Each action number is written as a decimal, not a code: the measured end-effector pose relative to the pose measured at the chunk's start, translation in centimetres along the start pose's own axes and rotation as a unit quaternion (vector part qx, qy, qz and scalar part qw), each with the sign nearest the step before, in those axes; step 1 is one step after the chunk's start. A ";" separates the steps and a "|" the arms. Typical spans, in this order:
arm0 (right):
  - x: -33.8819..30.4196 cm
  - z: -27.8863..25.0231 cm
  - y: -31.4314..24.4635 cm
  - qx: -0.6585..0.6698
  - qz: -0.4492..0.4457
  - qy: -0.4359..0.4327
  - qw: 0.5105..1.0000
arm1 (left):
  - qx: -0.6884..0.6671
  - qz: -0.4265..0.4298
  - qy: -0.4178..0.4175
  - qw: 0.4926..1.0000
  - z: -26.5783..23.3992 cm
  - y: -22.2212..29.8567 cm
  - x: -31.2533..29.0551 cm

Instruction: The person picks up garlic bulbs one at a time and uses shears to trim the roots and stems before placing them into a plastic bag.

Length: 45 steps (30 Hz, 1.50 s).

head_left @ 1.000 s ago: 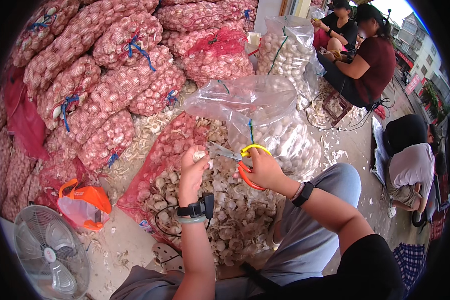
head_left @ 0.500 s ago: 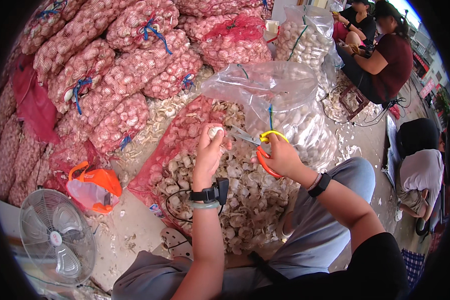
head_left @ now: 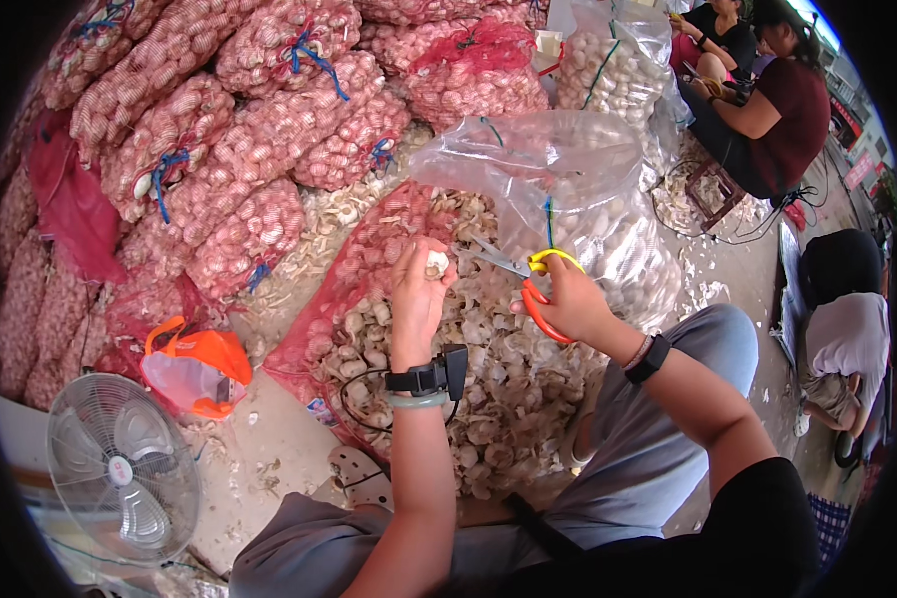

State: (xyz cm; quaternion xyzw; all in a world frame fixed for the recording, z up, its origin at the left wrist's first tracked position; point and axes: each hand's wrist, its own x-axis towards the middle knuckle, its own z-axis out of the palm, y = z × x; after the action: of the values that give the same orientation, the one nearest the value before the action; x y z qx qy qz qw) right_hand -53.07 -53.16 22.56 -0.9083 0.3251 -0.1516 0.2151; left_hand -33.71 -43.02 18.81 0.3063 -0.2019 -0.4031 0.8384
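Observation:
Between the fingers of my left hand [head_left: 418,294] is a whitish garlic bulb [head_left: 436,264]. My right hand [head_left: 571,299] grips scissors [head_left: 538,289] with one yellow and one orange-red handle loop. Their blades are parted and point left toward the bulb, a small gap away from it. Below both hands a heap of garlic bulbs and loose skins [head_left: 498,409] lies on an opened red mesh sack [head_left: 314,334]. Just beyond my right hand stands a clear plastic bag [head_left: 608,239] filled with pale bulbs, its mouth slack.
Full red mesh sacks [head_left: 259,130] are piled at the far left. A standing fan [head_left: 121,470] and an orange-and-white bag [head_left: 199,369] are at the left. Another clear bag [head_left: 613,75] stands at the back. Seated people [head_left: 787,115] work at the far right; another person [head_left: 847,339] bends lower down.
The garlic bulb has turned in my left fingers and shows a different side. The scissors are still held with blades apart. The whole view has shifted slightly.

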 end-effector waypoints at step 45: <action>1.3 -1.0 -0.9 0.617 0.021 -0.053 0.785 | 0.170 -0.009 -0.225 0.959 4.1 -0.3 -1.1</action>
State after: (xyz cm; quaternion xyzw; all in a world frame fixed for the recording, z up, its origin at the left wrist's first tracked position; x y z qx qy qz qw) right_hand -52.10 -53.66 24.03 -0.5811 0.1696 -0.2668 0.7499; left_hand -36.86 -43.73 21.50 0.3474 -0.4482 -0.4288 0.7032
